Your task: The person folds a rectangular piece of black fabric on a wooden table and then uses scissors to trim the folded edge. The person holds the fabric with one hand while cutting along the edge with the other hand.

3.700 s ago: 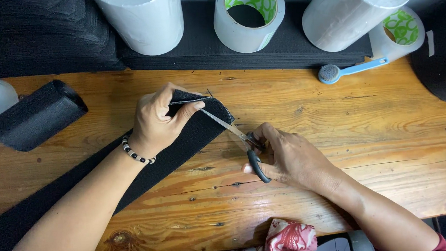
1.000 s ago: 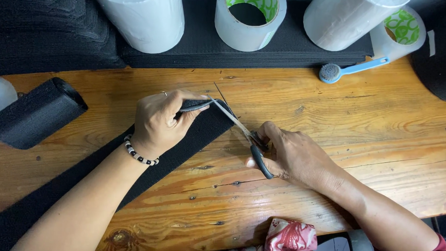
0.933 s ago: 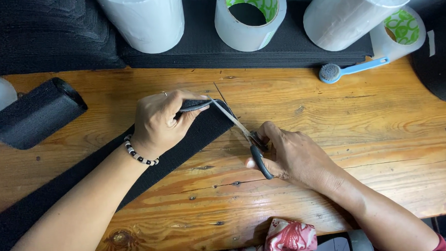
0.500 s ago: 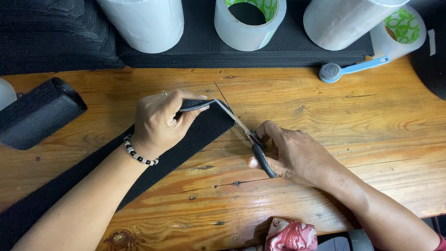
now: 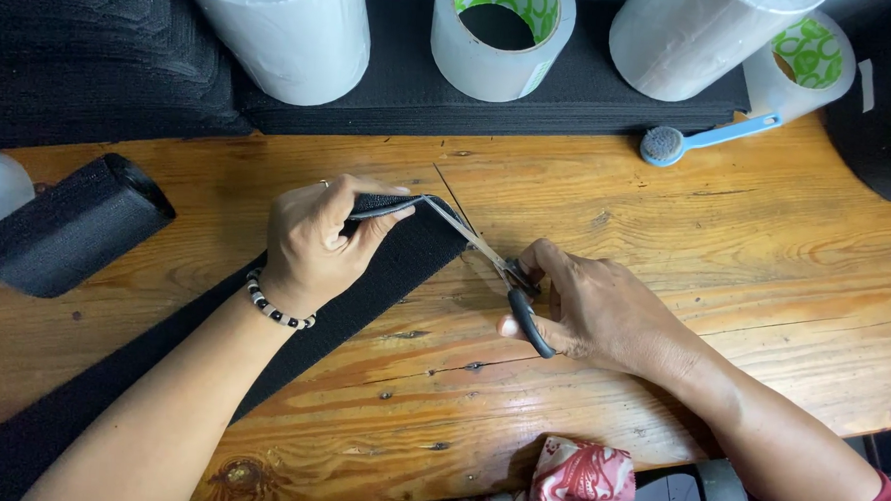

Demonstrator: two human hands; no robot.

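I see my left hand (image 5: 316, 240) pinching the end of a limp, light black fabric strip (image 5: 364, 287) at table centre, best gripped near its cut edge, while my right hand (image 5: 588, 312), at three o'clock, closes scissors (image 5: 485, 257) on it.

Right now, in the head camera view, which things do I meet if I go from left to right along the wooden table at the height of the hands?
Black fabric roll → left hand pinching the black strip's end → scissors → right hand.
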